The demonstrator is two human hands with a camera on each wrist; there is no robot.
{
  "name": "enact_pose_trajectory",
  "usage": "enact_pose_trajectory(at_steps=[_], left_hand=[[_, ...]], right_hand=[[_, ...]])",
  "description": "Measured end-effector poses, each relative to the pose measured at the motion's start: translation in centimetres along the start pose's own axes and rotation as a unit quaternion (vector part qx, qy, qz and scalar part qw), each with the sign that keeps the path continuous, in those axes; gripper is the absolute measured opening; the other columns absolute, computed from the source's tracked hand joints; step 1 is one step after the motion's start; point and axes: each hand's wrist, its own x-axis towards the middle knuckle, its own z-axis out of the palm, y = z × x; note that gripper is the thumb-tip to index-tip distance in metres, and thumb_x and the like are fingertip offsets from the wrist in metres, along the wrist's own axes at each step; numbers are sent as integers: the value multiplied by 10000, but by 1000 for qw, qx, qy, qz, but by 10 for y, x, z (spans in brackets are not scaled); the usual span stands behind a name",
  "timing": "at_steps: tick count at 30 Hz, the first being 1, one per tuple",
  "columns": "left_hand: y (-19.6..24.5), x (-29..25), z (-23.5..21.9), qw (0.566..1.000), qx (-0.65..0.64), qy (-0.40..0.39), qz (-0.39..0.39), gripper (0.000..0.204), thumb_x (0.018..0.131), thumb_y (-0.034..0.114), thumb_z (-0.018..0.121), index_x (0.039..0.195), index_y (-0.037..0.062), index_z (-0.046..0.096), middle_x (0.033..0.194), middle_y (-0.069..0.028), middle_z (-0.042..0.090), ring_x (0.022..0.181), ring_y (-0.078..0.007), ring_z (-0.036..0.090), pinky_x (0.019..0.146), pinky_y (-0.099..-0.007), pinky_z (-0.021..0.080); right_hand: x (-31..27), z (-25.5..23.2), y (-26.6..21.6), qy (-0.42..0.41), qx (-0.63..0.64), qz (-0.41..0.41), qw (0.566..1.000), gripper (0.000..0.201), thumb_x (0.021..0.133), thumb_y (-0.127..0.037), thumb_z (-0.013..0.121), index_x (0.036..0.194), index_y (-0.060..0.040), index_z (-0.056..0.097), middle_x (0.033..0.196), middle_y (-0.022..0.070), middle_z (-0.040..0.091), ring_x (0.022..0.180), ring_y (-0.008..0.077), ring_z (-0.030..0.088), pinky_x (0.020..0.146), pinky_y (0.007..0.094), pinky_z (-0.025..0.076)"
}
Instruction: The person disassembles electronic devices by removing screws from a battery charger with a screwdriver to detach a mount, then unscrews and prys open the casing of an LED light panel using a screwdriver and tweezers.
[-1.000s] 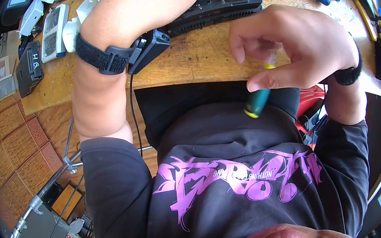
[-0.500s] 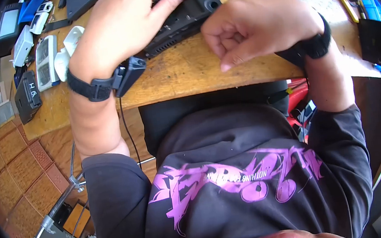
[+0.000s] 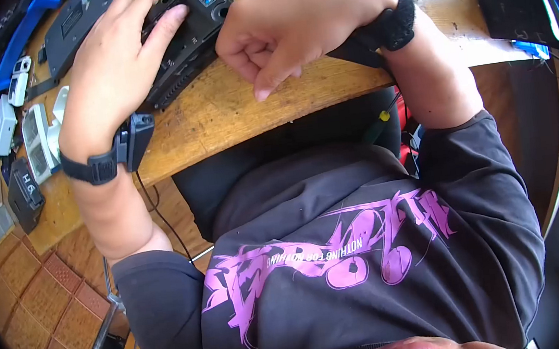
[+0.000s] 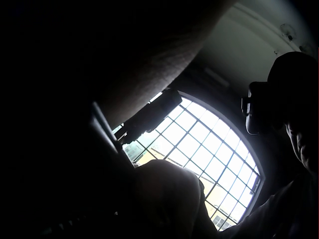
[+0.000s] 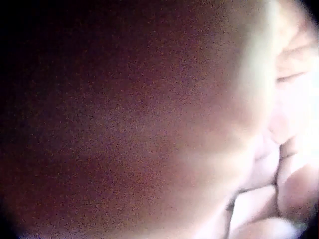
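In the head view my left hand (image 3: 108,66) lies over a black electronic device housing (image 3: 199,40). Its thumb is laid along the top and its fingers bend over the far left side. Beside the housing's right end is my right hand (image 3: 303,20), fingers curled into the palm, thumb pointing down toward the table edge. Nothing shows in that hand. The right wrist view, mostly blurred palm, shows the curled fingers (image 5: 254,209) close up. A green and yellow screwdriver handle (image 3: 378,129) shows below the table edge by my lap, partly in shadow.
The wooden table (image 3: 219,133) ends just before my lap. A grey-black flat case (image 3: 73,29), white plastic pieces (image 3: 37,133) and a black block (image 3: 24,186) crowd the left side. A black panel (image 3: 516,13) stands at the right.
The green screwdriver has left my right hand and is now down by my lap. That hand's fingers have curled in, beside the housing. The head view has swung right; my left hand stays on the housing.
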Motion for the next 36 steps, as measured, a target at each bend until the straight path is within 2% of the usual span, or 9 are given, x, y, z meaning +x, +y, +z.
enact_pose_trajectory(at_steps=[1,8,12,15,17,24,32,35,36], left_hand=[[4,-1,-1,1000,-6,-15,-26,394,1053,328,582,1255,-6,633,1179,-175,638,1111,-386,630,950,-385,490],[10,-1,-8,996,-5,16,-82,410,1037,349,626,1234,-10,657,1092,-166,649,947,-267,656,872,-339,502],[53,-17,-39,992,21,66,-103,286,1029,231,645,929,-37,641,757,-110,573,683,-201,521,679,-312,449],[102,-38,-38,980,-167,-57,98,122,862,123,756,834,24,690,810,-131,654,748,-259,664,686,-352,519],[127,-48,2,922,-283,-164,207,207,909,142,735,1075,26,688,954,-149,657,885,-358,673,804,-414,550],[169,-46,118,918,-285,-186,205,420,1023,265,587,1414,114,594,1431,-284,480,1372,-490,442,1128,-549,411],[179,-28,147,893,-343,-173,233,186,934,70,615,1082,-11,692,1068,-196,630,1054,-380,619,918,-472,520],[170,-28,123,879,-391,-126,241,141,892,-44,591,1006,-24,670,989,-189,648,960,-374,644,876,-439,530],[166,-27,113,861,-425,-105,257,145,882,-64,582,995,-26,665,986,-190,652,966,-373,645,878,-441,529]], right_hand=[[9,-6,1,-65,36,117,990,227,922,-222,770,929,-11,684,759,80,697,714,195,664,650,332,503],[2,-6,10,-74,92,97,988,233,918,-224,775,923,-8,685,748,82,696,711,204,677,637,342,511],[1,-6,-4,-43,19,115,992,240,905,-225,778,934,-1,696,745,94,701,708,221,685,632,353,517],[-2,-6,-2,-39,9,95,995,245,898,-228,775,944,2,703,751,105,706,712,234,686,639,360,521],[-1,5,25,-2,3,9,1000,252,879,-227,781,944,6,711,756,121,706,716,254,687,651,373,529],[6,15,24,-19,-1,69,997,201,916,-211,765,875,-37,674,702,44,706,639,163,673,577,325,479],[-6,7,12,-38,44,89,994,200,926,-181,764,888,-12,666,711,37,715,627,126,678,580,293,509],[-35,-22,-1,91,137,43,985,179,926,-79,761,1050,22,682,922,67,747,737,125,694,674,305,565],[-46,-31,0,141,188,-79,969,297,1004,-263,719,995,30,671,810,62,711,717,135,674,611,272,519]])
